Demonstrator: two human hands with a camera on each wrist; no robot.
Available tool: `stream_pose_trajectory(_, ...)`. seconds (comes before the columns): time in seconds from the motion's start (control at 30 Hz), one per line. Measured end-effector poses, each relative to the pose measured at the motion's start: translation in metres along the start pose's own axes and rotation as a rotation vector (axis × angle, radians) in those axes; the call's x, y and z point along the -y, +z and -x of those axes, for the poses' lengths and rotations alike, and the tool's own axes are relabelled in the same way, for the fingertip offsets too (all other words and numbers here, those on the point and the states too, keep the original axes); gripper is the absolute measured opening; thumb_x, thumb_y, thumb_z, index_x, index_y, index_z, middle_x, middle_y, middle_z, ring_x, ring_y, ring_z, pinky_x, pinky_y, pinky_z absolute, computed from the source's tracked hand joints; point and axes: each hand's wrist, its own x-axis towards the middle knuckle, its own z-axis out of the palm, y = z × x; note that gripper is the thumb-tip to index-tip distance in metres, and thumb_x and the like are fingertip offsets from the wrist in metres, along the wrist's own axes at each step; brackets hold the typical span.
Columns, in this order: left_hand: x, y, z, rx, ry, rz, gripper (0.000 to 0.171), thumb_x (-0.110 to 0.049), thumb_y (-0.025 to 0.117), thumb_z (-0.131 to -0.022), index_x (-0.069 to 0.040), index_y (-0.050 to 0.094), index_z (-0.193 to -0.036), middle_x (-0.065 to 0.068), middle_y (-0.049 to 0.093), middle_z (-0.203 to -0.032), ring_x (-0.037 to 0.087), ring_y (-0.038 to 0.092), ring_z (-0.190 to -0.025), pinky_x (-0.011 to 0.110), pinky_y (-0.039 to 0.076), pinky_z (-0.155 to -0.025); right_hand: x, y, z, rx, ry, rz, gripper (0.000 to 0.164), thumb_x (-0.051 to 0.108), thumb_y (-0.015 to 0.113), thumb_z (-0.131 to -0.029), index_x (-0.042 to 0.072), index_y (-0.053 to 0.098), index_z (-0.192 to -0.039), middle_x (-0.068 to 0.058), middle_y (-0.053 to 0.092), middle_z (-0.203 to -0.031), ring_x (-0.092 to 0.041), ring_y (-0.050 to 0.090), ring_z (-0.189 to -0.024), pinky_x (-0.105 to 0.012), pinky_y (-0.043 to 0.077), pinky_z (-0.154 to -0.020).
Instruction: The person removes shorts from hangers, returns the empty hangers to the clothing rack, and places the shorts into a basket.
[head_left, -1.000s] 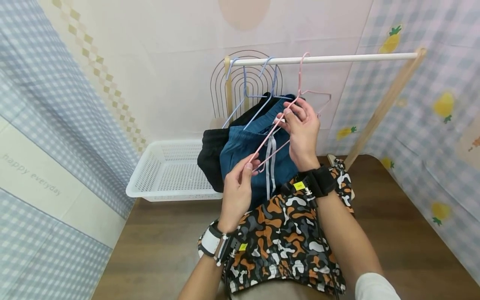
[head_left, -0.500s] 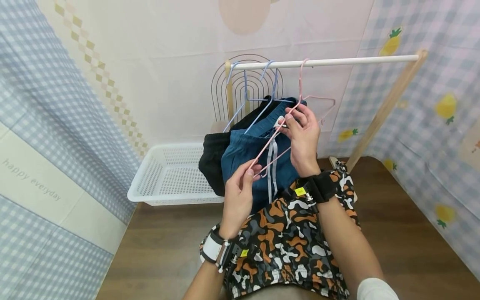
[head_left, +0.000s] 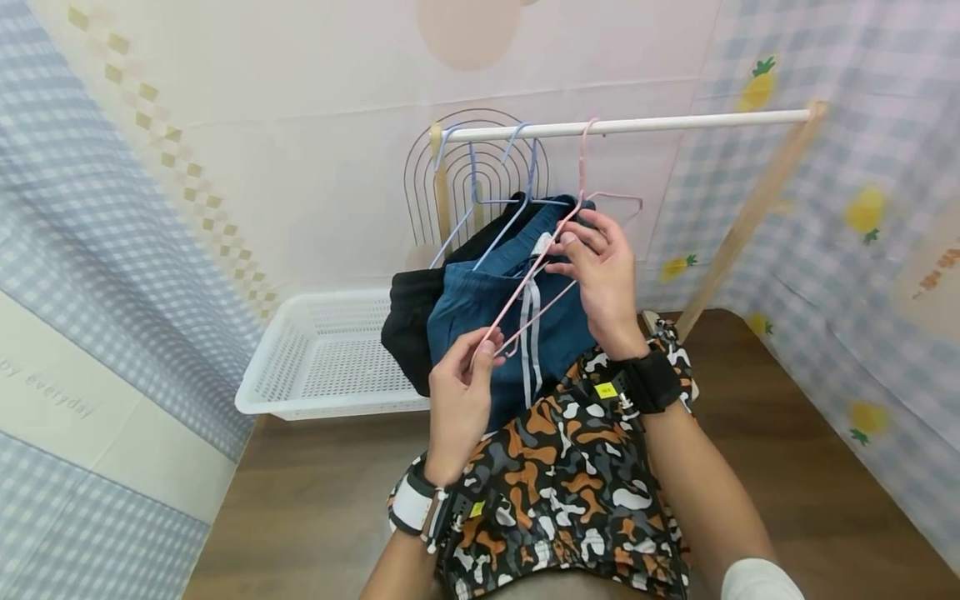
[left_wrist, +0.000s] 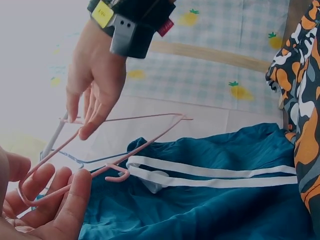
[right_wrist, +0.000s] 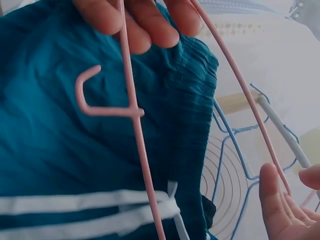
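A pink clothes hanger hangs by its hook from the white rail, its near end tilted down towards me. My left hand holds that lower end between thumb and fingers. Higher up, near the hanger's neck, my right hand has its thumb and fingers loosely about the wire; thumb and fingertips stand a little apart in the right wrist view. Behind the hanger is a blue garment with an elastic waist and white drawstring, on a light-blue hanger. Camouflage-patterned shorts lie below my wrists.
The white rail has a wooden support at its right. A black garment hangs on another light-blue hanger at the left, beside a white perforated basket. Patterned curtains border the wooden table.
The view has shifted slightly, so the rail and clothes appear further left. My right fingers have loosened and spread somewhat on the pink hanger. The left hand keeps its hold.
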Motion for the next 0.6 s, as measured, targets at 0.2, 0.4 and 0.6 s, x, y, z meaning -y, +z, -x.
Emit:
stream_pose_trajectory(0.2,0.002,-0.001,0.002,-0.010,0.011,-0.025,0.031,-0.022,0.055,-0.112,-0.002,0.069,-0.132,0.018,0.072,-0.125,0.035,0.073,-0.111,0.031,0.059,-0.094,0.004,-0.014,0.005,0.030,0.010,0.129,0.044,0.008,0.057,-0.109,-0.003,0.043,-0.150,-0.026,0.062,-0.137,-0.017,0.073,-0.098,-0.030,0.063,-0.079)
stream_pose_trajectory(0.4,0.000,-0.003,0.006,-0.016,0.041,-0.090,0.032,-0.024,0.057,-0.111,-0.006,0.068,-0.135,0.012,0.073,-0.125,0.035,0.075,-0.105,0.031,0.060,-0.093,0.003,-0.024,0.013,0.016,-0.013,0.179,0.038,0.012,0.058,-0.109,0.001,0.049,-0.145,-0.020,0.064,-0.129,-0.018,0.071,-0.099,-0.029,0.062,-0.080)
stream_pose_trajectory(0.6,-0.002,-0.012,0.020,-0.046,0.090,-0.214,0.033,-0.020,0.063,-0.108,-0.003,0.065,-0.137,0.010,0.069,-0.130,0.024,0.069,-0.115,0.031,0.060,-0.092,0.004,-0.043,0.039,-0.004,-0.035,0.338,0.035,0.016,0.060,-0.109,0.000,0.055,-0.140,-0.017,0.066,-0.122,-0.019,0.069,-0.099,-0.026,0.062,-0.080)
